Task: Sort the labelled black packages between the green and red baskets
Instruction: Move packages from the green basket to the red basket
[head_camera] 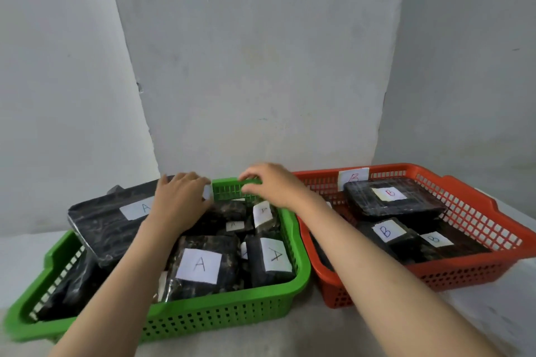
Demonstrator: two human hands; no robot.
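Head view: both forearms are stretched over the green basket [203,319] to its far wall, where a small white label [207,192] is fixed. The left hand [181,197] is laid against that label with fingers curled loosely over the rim; whether the label is actually pinched cannot be told. The right hand [271,182] is set on the top edge of the far wall, thumb and fingertips closed on the green plastic. Black packages marked A are piled in the green basket, among them a large flat one [113,220] leaning out over the left wall and a front one [203,264] with a clear A. Packages marked B [391,197] are lying in the red basket [464,272], just beside on the right, whose far wall carries a B tag [353,178]. Sorting is judged nearly or fully done, since no loose package is seen outside; the basket's own label appears to be the thing being attended to. Next, the label would need to be pressed flat and the hands withdrawn.
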